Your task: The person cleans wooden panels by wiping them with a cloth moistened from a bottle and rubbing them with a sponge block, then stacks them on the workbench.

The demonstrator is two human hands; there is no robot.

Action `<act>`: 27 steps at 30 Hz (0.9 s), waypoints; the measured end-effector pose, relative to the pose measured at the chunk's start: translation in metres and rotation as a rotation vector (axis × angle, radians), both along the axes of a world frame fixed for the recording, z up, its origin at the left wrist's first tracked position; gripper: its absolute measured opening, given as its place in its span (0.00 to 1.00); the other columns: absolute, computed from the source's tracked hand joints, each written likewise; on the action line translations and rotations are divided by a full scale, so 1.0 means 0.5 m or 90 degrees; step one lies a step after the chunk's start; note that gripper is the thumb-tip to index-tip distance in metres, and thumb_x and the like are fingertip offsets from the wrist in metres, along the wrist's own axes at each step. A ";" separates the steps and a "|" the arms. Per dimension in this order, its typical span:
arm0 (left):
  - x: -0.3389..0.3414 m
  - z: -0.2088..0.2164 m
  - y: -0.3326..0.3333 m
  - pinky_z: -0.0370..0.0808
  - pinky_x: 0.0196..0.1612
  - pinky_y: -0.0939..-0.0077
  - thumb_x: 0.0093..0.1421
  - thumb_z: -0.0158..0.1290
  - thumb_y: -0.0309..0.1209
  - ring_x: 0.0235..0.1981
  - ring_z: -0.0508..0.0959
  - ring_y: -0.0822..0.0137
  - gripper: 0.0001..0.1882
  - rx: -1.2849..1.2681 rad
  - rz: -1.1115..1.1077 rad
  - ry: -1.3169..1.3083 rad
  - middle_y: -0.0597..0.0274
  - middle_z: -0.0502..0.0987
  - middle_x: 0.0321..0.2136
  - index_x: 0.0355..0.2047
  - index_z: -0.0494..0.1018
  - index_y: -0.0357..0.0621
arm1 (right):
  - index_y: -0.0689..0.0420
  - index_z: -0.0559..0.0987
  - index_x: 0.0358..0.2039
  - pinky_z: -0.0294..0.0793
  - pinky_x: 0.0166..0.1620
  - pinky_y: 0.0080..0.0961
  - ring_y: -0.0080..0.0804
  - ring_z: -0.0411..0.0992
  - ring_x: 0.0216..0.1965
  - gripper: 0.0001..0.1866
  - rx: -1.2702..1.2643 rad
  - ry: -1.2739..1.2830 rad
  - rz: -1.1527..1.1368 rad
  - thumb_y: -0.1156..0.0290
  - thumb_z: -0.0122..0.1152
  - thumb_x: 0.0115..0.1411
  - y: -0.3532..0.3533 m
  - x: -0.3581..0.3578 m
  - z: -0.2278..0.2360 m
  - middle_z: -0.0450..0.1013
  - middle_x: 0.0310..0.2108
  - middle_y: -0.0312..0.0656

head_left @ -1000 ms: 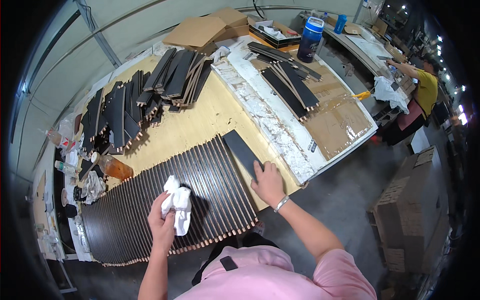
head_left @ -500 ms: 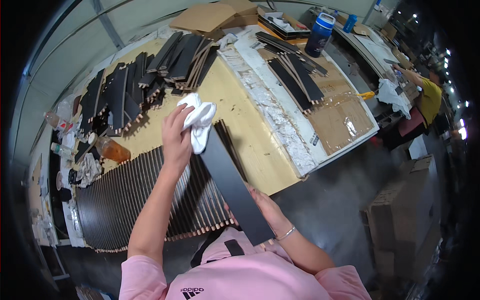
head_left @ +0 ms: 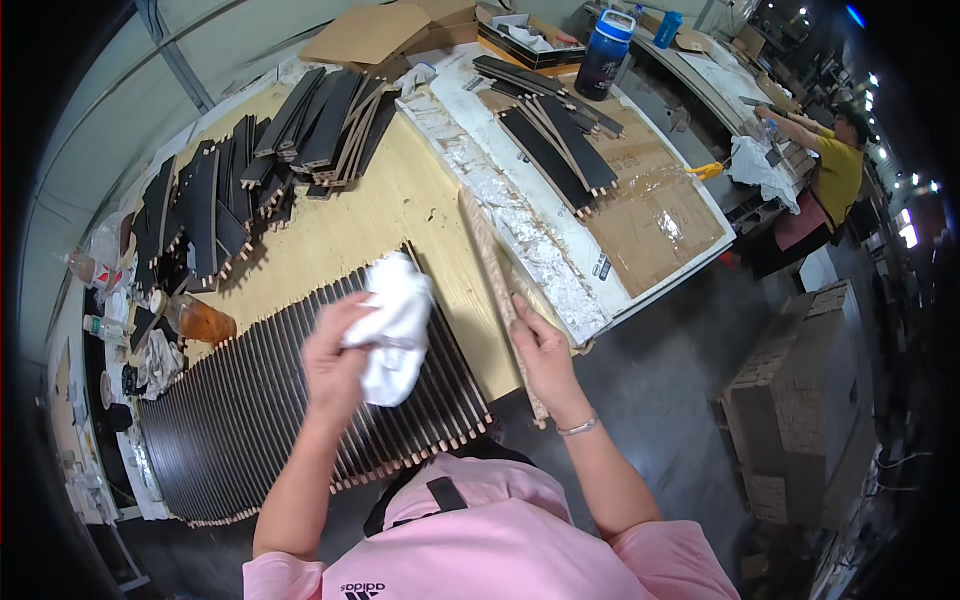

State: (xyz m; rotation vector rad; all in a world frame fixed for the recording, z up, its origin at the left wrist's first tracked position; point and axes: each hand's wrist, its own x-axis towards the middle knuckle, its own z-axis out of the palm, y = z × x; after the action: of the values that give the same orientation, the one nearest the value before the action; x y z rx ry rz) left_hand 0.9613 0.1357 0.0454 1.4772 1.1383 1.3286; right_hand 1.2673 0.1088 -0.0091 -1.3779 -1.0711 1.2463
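Note:
My left hand (head_left: 335,360) is closed on a bunched white cloth (head_left: 396,330), slightly blurred, above a long row of dark slats (head_left: 260,415) standing side by side on edge. To the right, my right hand (head_left: 545,350) grips a separate slat (head_left: 490,262) near its lower end. That slat is tilted so a narrow, light wood-coloured side shows; its black face is turned out of sight. Cloth and held slat are apart. The slats in the row have small light wooden pegs at their ends.
Loose black slats (head_left: 325,125) lie piled at the back of the yellowish table (head_left: 400,200). A jar of amber liquid (head_left: 203,320) stands left of the row. Further right are more slats (head_left: 550,150), a blue bottle (head_left: 603,58), cardboard boxes (head_left: 795,400) and a person in yellow (head_left: 838,170).
The held slat has swung right, off the row, and turned from its black face to a light side. The white cloth has come away from its end and moved lower.

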 end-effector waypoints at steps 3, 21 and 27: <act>-0.070 -0.001 -0.009 0.75 0.66 0.69 0.59 0.50 0.08 0.63 0.80 0.61 0.28 -0.051 0.081 -0.084 0.50 0.80 0.64 0.56 0.85 0.36 | 0.46 0.83 0.69 0.79 0.49 0.38 0.39 0.74 0.48 0.26 0.052 -0.500 -0.022 0.59 0.69 0.73 0.022 0.011 -0.049 0.74 0.46 0.47; -0.116 -0.052 -0.155 0.74 0.68 0.66 0.57 0.51 0.09 0.62 0.81 0.62 0.27 -0.187 0.106 -0.119 0.49 0.82 0.63 0.57 0.83 0.29 | 0.67 0.87 0.51 0.78 0.55 0.39 0.49 0.79 0.48 0.20 0.015 -0.192 0.163 0.61 0.69 0.73 0.018 -0.071 -0.231 0.77 0.43 0.54; -0.095 -0.064 -0.174 0.74 0.68 0.66 0.57 0.53 0.13 0.61 0.81 0.62 0.29 -0.231 0.081 -0.145 0.52 0.81 0.63 0.60 0.81 0.27 | 0.70 0.83 0.39 0.78 0.47 0.40 0.49 0.79 0.39 0.14 0.143 -0.299 0.085 0.68 0.66 0.74 -0.005 -0.104 -0.169 0.78 0.37 0.52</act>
State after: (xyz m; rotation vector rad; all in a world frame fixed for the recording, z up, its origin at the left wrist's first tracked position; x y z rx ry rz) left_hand 0.9140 0.0490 0.0133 0.9813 1.2607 1.2577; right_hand 1.2150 0.1065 -0.0937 -1.4763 -1.5973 0.8742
